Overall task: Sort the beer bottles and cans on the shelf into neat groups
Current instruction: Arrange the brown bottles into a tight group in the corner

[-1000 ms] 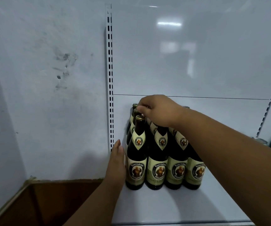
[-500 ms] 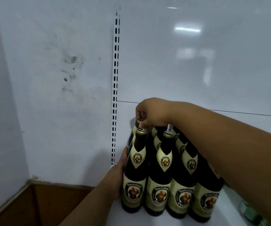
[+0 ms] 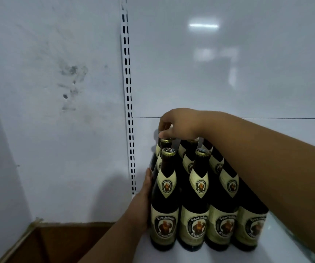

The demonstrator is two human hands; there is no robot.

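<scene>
The beer bottles (image 3: 194, 204) stand upright in close rows at the left end of the white shelf (image 3: 200, 256), labels facing forward. The right hand (image 3: 177, 123) reaches over them; its grip pinches the cap of a rear-left bottle (image 3: 165, 141). The left hand (image 3: 145, 198) presses flat, fingers straight, against the leftmost bottles' side. A slotted upright (image 3: 129, 111) stands directly behind-left. A cardboard box (image 3: 44, 242) sits below-left.

The right hand (image 3: 177, 123) is in the middle of the frame, with the forearm coming from the lower right; its fingers are curled downward. The left hand (image 3: 145, 198) rises from the lower centre, fingers straight and pointing up, palm facing right.
</scene>
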